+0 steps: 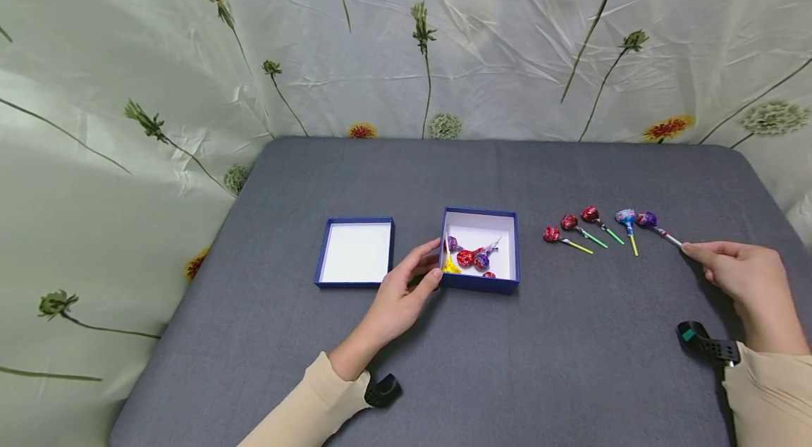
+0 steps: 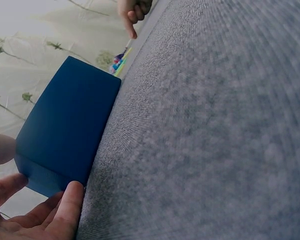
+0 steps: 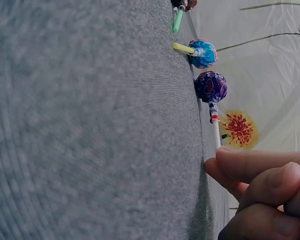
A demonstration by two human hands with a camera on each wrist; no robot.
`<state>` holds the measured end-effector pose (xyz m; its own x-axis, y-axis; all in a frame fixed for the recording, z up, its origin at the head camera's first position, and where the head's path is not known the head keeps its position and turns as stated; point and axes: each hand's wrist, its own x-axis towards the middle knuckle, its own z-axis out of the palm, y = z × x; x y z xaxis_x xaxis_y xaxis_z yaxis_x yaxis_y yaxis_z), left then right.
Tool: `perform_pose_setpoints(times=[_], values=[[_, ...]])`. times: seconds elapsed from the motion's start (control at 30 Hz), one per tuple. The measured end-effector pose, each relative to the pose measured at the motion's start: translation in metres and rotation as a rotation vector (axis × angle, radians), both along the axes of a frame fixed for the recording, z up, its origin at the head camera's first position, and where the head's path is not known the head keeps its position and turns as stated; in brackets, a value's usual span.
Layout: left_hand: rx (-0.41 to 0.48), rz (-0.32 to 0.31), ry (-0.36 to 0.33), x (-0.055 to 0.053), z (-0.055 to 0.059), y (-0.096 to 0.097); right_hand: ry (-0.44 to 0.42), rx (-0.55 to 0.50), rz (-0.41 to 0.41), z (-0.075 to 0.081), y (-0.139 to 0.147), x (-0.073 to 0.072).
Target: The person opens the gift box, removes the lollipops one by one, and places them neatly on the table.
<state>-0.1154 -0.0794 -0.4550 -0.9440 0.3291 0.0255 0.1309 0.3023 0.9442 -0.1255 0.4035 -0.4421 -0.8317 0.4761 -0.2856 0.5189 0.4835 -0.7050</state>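
My left hand (image 1: 402, 292) rests its fingers and thumb against the left side of a blue box (image 1: 478, 285) with a white inside. Several wrapped lollipops (image 1: 466, 259), red, purple and yellow, lie in the box. In the left wrist view the fingertips (image 2: 72, 192) touch the box's end wall, low by the cloth. Far to the right, my right hand (image 1: 742, 271) pinches the end of the white stick of a purple lollipop (image 3: 211, 87) between thumb and index finger. The purple head is close beside a blue lollipop (image 1: 625, 217) with a yellow stick.
Left of the box lies a shallow blue lid (image 1: 355, 253), white side up. Three red lollipops (image 1: 569, 222) with yellow or green sticks lie in a row right of the box. Grey cloth (image 1: 539, 362) covers the table; a flowered curtain (image 1: 380, 45) hangs behind.
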Motion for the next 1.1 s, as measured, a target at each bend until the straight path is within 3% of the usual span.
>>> perform_pose_setpoints(times=[0.3,0.57,1.1], values=[[-0.002,0.001,-0.004,0.0,0.0,-0.001,-0.04,0.065,-0.021,0.0,0.003,0.004],[0.001,-0.006,0.005,0.0,0.0,-0.001,-0.025,0.114,-0.012,0.0,0.004,0.008],[-0.005,-0.008,0.007,0.001,-0.001,-0.003,-0.013,0.133,0.0,0.003,0.0,0.013]])
